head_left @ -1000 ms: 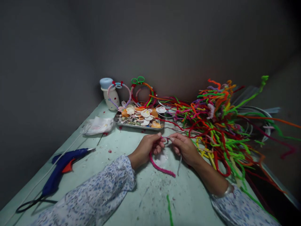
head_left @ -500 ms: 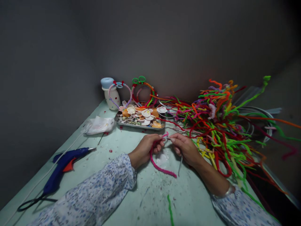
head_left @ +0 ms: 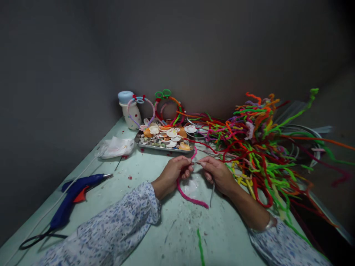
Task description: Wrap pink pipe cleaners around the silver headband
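My left hand (head_left: 177, 171) is closed in a pinch on a bright pink pipe cleaner (head_left: 191, 198). Its long tail curves down towards the table, and its short end stands up above my fingertips. My right hand (head_left: 217, 174) pinches a thin grey headband (head_left: 212, 195). One end of the band reaches across to my left fingertips and touches the pipe cleaner there; the other hangs below my right palm. My fingers hide the middle of the band.
A metal tray (head_left: 163, 148) of shells stands ahead, with finished fuzzy headbands (head_left: 141, 99) and a lidded bottle (head_left: 130, 111) behind. A blue glue gun (head_left: 70, 199) and a white packet (head_left: 117, 147) lie left. Tangled pipe cleaners (head_left: 257, 147) heap on the right; a green one (head_left: 200, 245) lies near.
The pink pipe cleaner's short end, bent over to the right before, now stands upright and reaches higher above my left hand. Both hands stay nearly in place.
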`<control>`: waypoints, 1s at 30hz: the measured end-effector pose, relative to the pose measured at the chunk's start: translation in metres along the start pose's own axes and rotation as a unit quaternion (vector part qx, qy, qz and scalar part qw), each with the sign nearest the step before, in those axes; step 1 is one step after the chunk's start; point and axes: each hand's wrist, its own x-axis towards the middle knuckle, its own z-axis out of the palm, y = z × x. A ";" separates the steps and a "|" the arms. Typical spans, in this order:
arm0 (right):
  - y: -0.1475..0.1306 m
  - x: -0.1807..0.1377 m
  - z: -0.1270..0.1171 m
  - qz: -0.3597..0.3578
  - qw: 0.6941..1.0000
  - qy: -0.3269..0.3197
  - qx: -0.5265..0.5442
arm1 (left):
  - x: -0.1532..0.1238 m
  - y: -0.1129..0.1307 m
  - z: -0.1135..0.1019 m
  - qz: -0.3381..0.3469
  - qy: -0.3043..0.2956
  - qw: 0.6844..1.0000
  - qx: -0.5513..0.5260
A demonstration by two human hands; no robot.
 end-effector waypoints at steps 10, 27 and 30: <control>0.001 0.000 0.000 0.002 1.000 0.002 0.005 | 0.000 0.000 -0.001 0.005 -0.003 1.000 -0.015; 0.000 0.001 0.000 0.011 1.000 0.002 0.000 | -0.001 0.000 0.001 0.018 0.023 1.000 0.009; 0.000 0.001 0.001 0.012 1.000 0.004 -0.006 | 0.000 -0.002 0.001 0.030 0.031 0.999 0.026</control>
